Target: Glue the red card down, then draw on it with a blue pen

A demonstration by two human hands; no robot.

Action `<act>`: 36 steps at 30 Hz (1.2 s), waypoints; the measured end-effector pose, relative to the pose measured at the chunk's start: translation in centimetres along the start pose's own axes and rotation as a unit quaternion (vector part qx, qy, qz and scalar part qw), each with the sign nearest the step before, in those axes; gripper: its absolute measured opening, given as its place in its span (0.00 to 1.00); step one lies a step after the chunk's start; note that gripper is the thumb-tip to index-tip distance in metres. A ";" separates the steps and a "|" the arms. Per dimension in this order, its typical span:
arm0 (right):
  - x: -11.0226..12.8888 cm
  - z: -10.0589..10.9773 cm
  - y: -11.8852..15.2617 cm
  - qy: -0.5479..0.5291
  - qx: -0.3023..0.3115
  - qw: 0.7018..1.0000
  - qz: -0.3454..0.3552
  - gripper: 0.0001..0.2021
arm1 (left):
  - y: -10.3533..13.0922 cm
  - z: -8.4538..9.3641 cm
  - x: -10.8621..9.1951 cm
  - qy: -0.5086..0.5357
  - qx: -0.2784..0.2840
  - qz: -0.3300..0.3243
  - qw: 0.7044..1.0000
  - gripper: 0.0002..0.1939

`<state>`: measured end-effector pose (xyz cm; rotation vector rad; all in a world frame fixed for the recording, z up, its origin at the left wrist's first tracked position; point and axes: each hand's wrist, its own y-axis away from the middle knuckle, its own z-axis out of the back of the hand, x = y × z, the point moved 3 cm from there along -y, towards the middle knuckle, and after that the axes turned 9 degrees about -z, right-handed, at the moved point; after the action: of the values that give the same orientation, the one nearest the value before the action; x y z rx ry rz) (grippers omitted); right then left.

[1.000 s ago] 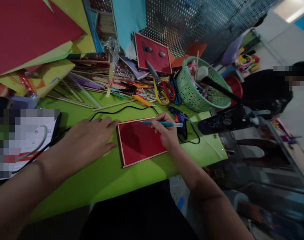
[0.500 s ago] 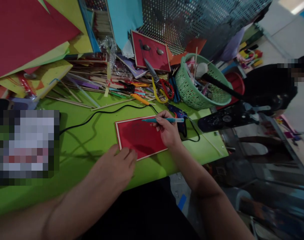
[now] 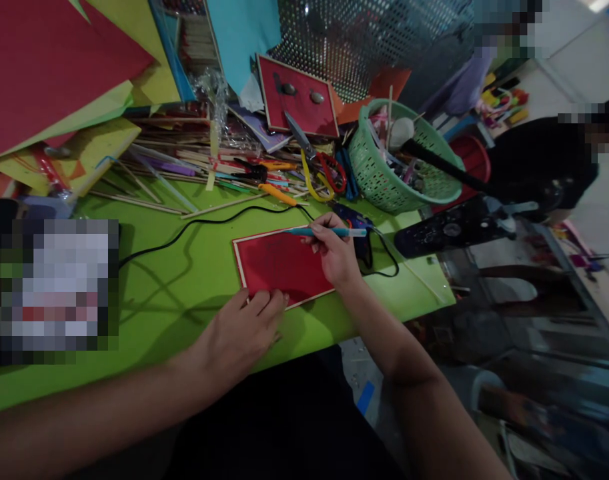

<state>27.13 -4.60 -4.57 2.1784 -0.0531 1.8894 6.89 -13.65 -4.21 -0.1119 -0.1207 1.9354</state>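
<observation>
Red board (image 3: 289, 263) w/ pale edging lies flat on the green table (image 3: 169, 293), betw. the hands and the clutter. R hand (image 3: 337, 250) pinches a teal pen (image 3: 334, 232), tip near the board's far edge (can't tell if it touches). L hand (image 3: 249, 327) sits apart from it, fingers curled at the board's near left corner; grip or mere rest, can't tell.

Risks: if L hand presses unevenly, board could swivel & a line go crooked; R wrist dragging over the surface might smudge the faint marks. Blue glue gun (image 3: 348, 215), just beyond R hand, could be knocked, or burn if hot (unknown). Black cord (image 3: 209, 220) on the far side could snag.

Count, going out: 1 pen, 1 glue gun, 1 orange-handled tool (image 3: 278, 194), scissors (image 3: 298, 135) (red & yellow handles; 1 pr or 2, unclear), 1 green basket (image 3: 381, 177) far right, 1 more red-faced panel (image 3: 301, 110) far w/ 2 pebbles (image 3: 317, 98). Thin sticks (image 3: 184, 123), far left: too many to count.
</observation>
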 end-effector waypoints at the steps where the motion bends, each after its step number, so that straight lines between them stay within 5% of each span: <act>1: 0.0 0.0 0.0 -0.002 0.001 1.000 0.001 0.08 | 0.0 -0.2 0.0 0.002 -0.007 0.003 1.000 0.22; 14: 0.1 0.0 0.0 0.026 -0.007 1.000 -0.001 0.09 | 0.7 -0.9 -1.0 0.099 0.050 -0.009 0.994 0.44; 36: 0.7 0.4 0.6 0.004 -0.015 1.000 0.020 0.09 | 0.5 -0.7 -0.1 0.086 0.016 0.005 0.996 0.39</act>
<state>27.52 -5.13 -3.86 2.1663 -0.1225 1.9059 6.52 -13.90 -4.96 -0.2575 0.0243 1.9272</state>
